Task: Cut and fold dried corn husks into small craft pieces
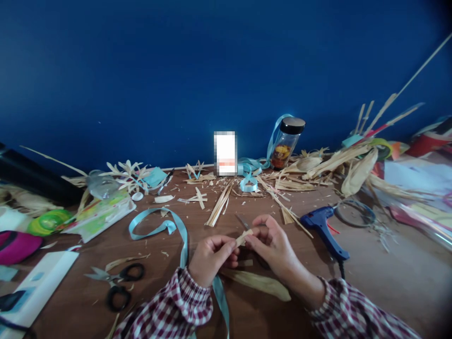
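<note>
Between my two hands is a small piece of dried corn husk [243, 237], pale tan. My left hand [213, 256] pinches its left end between thumb and fingers. On the other end, the thumb and fingertips of my right hand [277, 245] are closed. Under my hands a longer corn husk [259, 284] lies flat on the brown table. A blade or pointed tool [242, 220] shows partly behind the right hand. A light blue ribbon [183, 235] runs beneath my left wrist toward the front edge.
Black-handled scissors [118, 282] lie open at left, near a white power strip [52, 278]. A blue glue gun [326, 230] rests at right. Husk strips [221, 205], a jar with a black lid [284, 146] and husk flowers [129, 176] line the back by the blue wall.
</note>
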The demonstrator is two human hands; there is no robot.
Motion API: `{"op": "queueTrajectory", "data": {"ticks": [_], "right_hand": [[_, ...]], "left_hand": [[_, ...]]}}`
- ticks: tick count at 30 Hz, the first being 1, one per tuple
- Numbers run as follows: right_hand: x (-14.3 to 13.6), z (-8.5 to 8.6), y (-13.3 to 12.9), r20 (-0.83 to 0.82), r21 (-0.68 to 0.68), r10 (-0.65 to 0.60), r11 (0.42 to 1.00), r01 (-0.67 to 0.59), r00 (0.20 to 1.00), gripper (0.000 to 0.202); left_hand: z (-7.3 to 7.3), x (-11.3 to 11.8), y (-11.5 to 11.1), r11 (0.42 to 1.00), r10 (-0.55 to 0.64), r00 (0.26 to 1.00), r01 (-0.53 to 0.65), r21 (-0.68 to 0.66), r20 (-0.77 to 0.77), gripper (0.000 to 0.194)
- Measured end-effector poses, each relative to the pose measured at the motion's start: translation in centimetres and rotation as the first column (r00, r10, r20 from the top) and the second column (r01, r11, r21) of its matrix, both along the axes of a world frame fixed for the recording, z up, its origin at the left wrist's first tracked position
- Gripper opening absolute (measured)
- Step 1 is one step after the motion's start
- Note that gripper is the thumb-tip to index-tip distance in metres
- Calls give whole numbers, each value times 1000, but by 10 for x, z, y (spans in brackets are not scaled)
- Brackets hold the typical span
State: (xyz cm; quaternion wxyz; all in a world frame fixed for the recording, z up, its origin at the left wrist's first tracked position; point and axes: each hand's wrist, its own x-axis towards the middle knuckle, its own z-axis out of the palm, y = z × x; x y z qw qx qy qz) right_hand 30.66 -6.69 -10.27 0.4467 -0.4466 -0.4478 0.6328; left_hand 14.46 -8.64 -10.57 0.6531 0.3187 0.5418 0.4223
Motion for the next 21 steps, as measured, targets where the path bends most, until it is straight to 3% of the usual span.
{"op": "queueTrajectory", "data": {"ticks": [12,18,21], "right_hand": [[1,-2,-1,29,53,-17,998,16,999,30],[1,-4,-4,134,109,15,994,-30,991,25],[1,-3,-4,102,93,54,994,-64,993,26]], "left_hand": [[10,5,-1,997,-77,995,76,-22,-64,41],[13,5,-1,978,-150,976,170,118,-155,28],[13,5,-1,987,-126,980,139,77,-155,29]]}}
